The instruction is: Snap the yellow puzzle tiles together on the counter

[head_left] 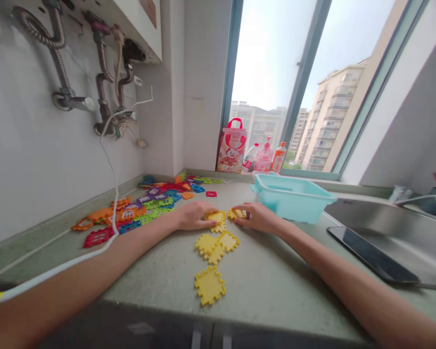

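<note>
Head view: left hand (193, 215) flat on green counter (276, 276), fingers curled over yellow tile (217, 216), pressing it down. Right hand (258, 217) just right of it, fingertips pinching second yellow tile (236, 213); the two tiles close, contact unclear. Near side: cluster of joined yellow tiles (216, 242), single yellow tile (210, 285) nearer edge. Far left: pile of mixed-colour tiles (145, 206). Right: turquoise tub (292, 196), phone (370, 254), sink (392, 228).

We scan beyond the fingertips to the red-and-white bag (231, 147) and the bottles (264, 156) on the sill: print shows on both, but it blurs and we cannot read a single word or number.
</note>
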### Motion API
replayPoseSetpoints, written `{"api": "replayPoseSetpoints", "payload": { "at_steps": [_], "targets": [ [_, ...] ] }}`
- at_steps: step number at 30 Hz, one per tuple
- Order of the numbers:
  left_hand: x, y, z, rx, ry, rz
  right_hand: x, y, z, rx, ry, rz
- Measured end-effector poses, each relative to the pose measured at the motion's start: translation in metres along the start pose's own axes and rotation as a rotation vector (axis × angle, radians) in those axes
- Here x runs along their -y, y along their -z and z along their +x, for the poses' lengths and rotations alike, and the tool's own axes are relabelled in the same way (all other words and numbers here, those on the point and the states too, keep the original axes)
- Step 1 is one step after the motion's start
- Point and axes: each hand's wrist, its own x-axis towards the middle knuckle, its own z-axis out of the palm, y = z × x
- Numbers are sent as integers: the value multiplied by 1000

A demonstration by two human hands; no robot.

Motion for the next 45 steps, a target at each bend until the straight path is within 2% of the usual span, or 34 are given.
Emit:
{"api": "replayPoseSetpoints", "payload": {
  "at_steps": [9, 16, 26, 31, 36, 40, 45],
  "targets": [
    [0, 1, 1, -28, 16, 43, 4, 5, -1, 29, -5, -22],
    [-5, 4, 1, 13, 2, 134, 2, 3, -2, 32, -9, -14],
    [0, -1, 1, -4, 35, 119, 12, 12, -3, 57, -11, -45],
    [7, -2, 4, -3, -54, 106, 14, 14, -2, 71, -8, -35],
    [5, 1, 3, 16, -57, 151, 16, 16, -3, 37, 2, -43],
    [3, 1, 3, 3, -20, 173, 21, 17, -5, -33, -12, -98],
    [6, -4, 3, -9, -54, 158, 25, 18, -5, -125, -58, -138]
  ]
}}
